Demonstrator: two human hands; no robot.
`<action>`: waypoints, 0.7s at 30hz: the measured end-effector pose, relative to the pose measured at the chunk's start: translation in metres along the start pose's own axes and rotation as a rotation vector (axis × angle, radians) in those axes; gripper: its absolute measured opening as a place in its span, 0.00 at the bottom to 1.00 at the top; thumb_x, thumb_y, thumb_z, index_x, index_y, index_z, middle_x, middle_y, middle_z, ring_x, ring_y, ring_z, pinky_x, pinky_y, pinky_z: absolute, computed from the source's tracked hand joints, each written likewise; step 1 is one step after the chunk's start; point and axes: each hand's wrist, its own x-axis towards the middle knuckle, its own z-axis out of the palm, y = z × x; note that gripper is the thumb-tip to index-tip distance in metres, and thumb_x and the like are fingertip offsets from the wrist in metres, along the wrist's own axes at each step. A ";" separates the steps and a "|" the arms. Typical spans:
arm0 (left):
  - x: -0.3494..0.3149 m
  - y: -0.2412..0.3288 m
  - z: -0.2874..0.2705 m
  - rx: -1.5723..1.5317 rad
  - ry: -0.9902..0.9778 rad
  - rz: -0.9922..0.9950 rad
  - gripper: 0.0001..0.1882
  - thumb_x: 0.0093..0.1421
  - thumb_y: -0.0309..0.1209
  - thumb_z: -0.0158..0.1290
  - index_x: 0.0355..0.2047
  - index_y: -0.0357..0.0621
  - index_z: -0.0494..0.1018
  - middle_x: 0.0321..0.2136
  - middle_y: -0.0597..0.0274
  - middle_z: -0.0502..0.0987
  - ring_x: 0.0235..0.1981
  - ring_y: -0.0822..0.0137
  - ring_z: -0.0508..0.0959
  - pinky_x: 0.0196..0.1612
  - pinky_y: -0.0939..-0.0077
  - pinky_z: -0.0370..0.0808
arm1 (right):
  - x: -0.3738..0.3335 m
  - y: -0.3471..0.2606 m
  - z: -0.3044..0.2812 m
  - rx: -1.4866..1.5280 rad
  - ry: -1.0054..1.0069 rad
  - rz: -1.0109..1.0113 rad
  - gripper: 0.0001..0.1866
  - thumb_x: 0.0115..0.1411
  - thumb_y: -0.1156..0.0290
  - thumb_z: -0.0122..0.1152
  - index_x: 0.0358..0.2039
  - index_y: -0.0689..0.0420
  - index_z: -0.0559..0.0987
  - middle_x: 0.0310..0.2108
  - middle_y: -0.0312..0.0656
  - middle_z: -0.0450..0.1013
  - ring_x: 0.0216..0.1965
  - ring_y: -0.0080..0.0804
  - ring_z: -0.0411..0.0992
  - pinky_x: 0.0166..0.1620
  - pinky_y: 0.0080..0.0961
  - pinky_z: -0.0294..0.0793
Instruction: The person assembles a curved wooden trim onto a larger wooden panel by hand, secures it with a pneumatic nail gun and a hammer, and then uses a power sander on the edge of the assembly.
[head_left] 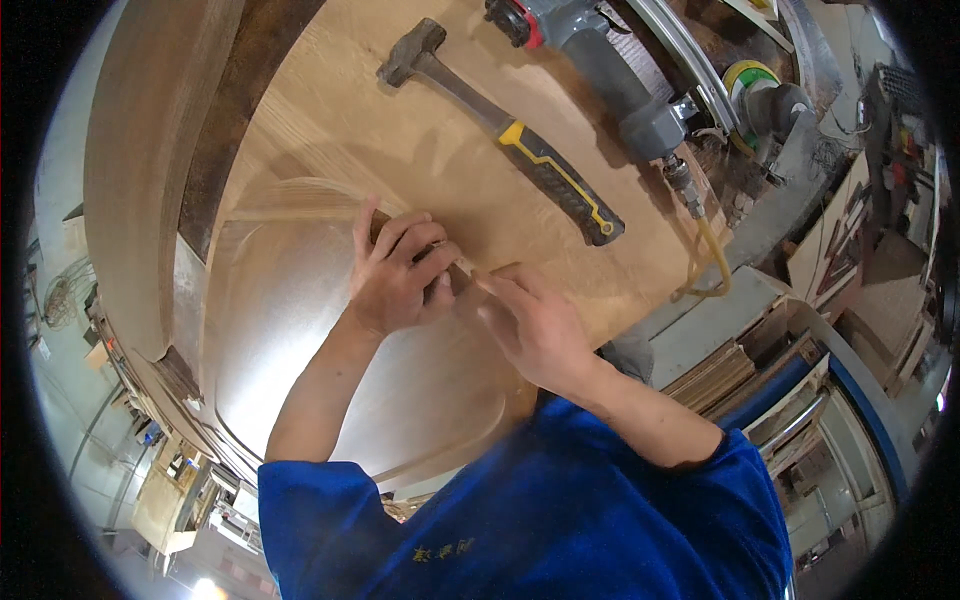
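A wooden panel (275, 300) with rounded corners, a raised rim and a shiny recessed middle lies in front of me. At its right-hand edge my left hand (398, 280) is closed, with bent fingers wrapped over the rim. My right hand (535, 325) sits just beside it, lower along the same edge. Its fingers are pinched together, pointing toward the left hand; the hand is slightly blurred. Something thin and pale shows between the two hands, too small to name. Beyond them lies a hammer (500, 125) with a black and yellow grip, touched by neither hand.
A grey air tool (610, 85) lies past the hammer, its yellow hose (715, 265) running off the right edge of the wooden worktop (340, 110). A round sander (765, 100) stands farther right. Stacked boards (715, 380) are below at right; a long curved wooden piece (150, 170) borders the left.
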 end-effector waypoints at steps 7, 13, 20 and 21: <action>-0.005 -0.001 0.003 -0.034 0.083 -0.039 0.12 0.48 0.35 0.60 0.35 0.59 0.80 0.42 0.73 0.78 0.53 0.65 0.78 0.74 0.34 0.55 | -0.009 0.001 -0.002 0.062 -0.011 0.197 0.15 0.67 0.67 0.66 0.52 0.54 0.84 0.43 0.48 0.79 0.43 0.51 0.79 0.45 0.44 0.79; -0.010 -0.005 -0.004 -0.028 0.040 -0.049 0.12 0.51 0.36 0.61 0.38 0.59 0.80 0.45 0.72 0.78 0.58 0.63 0.75 0.75 0.32 0.52 | 0.034 -0.016 -0.048 -0.118 0.014 -0.046 0.15 0.63 0.68 0.69 0.51 0.53 0.84 0.43 0.47 0.80 0.42 0.50 0.79 0.44 0.43 0.79; -0.010 -0.007 -0.011 -0.017 -0.025 -0.078 0.12 0.57 0.37 0.59 0.42 0.59 0.82 0.46 0.70 0.78 0.60 0.63 0.74 0.77 0.31 0.49 | 0.081 -0.024 -0.078 -0.253 0.337 -0.255 0.15 0.62 0.79 0.70 0.50 0.57 0.84 0.45 0.43 0.80 0.43 0.37 0.79 0.45 0.29 0.77; -0.011 -0.007 -0.010 -0.036 -0.006 -0.064 0.14 0.54 0.37 0.60 0.42 0.60 0.82 0.47 0.70 0.78 0.61 0.62 0.73 0.77 0.31 0.48 | 0.083 -0.022 -0.079 -0.223 0.337 -0.204 0.15 0.62 0.79 0.69 0.50 0.57 0.84 0.45 0.43 0.80 0.43 0.35 0.79 0.45 0.28 0.77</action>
